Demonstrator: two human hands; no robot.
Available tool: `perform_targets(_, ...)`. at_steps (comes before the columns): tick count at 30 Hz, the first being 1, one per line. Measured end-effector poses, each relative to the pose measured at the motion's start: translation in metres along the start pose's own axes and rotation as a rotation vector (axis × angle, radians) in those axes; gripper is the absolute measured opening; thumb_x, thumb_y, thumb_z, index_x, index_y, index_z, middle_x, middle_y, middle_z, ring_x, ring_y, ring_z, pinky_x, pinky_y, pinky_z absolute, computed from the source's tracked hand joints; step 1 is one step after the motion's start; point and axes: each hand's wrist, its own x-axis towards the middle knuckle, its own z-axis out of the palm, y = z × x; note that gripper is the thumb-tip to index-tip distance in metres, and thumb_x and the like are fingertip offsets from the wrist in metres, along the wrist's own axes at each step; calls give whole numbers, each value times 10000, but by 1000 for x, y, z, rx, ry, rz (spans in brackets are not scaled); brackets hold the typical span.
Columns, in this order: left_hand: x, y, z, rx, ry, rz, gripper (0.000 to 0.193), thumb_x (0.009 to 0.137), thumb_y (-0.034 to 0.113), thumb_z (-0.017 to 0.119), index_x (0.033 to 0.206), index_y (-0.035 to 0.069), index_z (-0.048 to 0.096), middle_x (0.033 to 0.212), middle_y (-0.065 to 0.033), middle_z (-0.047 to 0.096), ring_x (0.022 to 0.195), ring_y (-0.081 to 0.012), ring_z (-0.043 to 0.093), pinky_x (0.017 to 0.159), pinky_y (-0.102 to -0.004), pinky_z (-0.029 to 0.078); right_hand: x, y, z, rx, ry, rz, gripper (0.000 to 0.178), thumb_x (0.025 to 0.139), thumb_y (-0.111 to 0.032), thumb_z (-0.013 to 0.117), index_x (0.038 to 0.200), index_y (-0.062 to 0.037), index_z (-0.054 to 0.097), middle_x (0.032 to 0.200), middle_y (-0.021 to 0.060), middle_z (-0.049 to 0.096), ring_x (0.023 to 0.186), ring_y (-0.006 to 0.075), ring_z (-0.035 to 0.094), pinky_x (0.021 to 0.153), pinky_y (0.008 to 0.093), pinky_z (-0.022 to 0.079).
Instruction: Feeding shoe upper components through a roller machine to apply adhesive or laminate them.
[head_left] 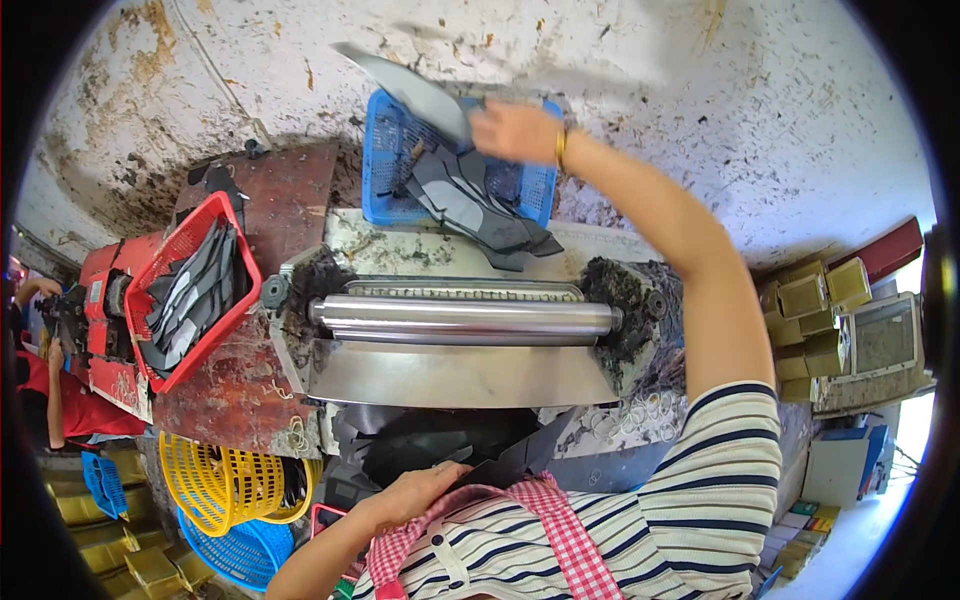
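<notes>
My right hand [515, 132] is stretched out over the blue basket [372, 165], closed on the end of a long grey cut sheet piece [405, 85], which is blurred by motion. Below it, more dark grey cut pieces [465, 205] with lighter patches lie in the basket and hang over its near edge. My left hand [425, 492] is low, close to my body, with its fingers together on a small grey piece [455, 457]. Around that hand are dark sheets [440, 435] under the machine's front plate. Part of the left hand's grip is hidden.
A machine with shiny metal rollers [465, 318] and a sloping metal plate [460, 372] stands before me. On the left are a red basket [255, 255] of cut pieces and a yellow basket [190, 490]. Cartons [810, 350] stand at the right. Another person's arm [55, 400] shows far left.
</notes>
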Motion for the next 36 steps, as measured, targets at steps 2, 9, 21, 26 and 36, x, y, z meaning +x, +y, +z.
perform_targets(2, -1, 5, -7, 38, 122, 111, 411, 827, 181, 504, 1223, 153, 397, 933, -140, 622, 784, -349, 604, 640, -414, 472, -46, -55, 42, 216, -456, -13, 90, 744, -173, 506, 741, -123, 581, 938, 66, 501, 958, 301, 508, 589, 360, 513)
perform_targets(9, -19, -4, -50, -451, 139, -264, 224, 796, 231, 654, 929, 51, 645, 765, -20, 643, 661, -110, 587, 594, -261, 464, -48, -96, 9, 841, -868, 394, 300, 774, -213, 539, 1066, -181, 602, 1037, 100, 591, 983, 325, 552, 816, 406, 457)
perform_targets(21, -32, 17, -78, -873, 265, -264, 320, 803, 220, 617, 998, -34, 601, 845, -49, 638, 729, -90, 584, 654, -216, 462, -36, -148, -20, 1729, -1104, 768, 835, 778, -741, 257, 1063, -32, 594, 1033, 116, 530, 951, 224, 496, 804, 378, 438)
perform_targets(26, -11, 7, -78, -833, 343, -654, 283, 787, 214, 639, 953, -14, 616, 821, -35, 634, 696, -86, 581, 634, -215, 458, -19, -148, -29, 1688, -1072, 698, 820, 787, -731, 260, 1063, -32, 588, 995, 107, 537, 921, 219, 506, 794, 365, 443)
perform_targets(36, -29, 21, -72, -653, 174, -378, 189, 797, 157, 646, 896, -2, 624, 776, -5, 618, 697, -59, 549, 635, -210, 445, -43, -136, -39, 1679, -619, 518, 511, 723, -199, 606, 1208, -178, 446, 1027, 66, 549, 867, 192, 530, 708, 322, 436)
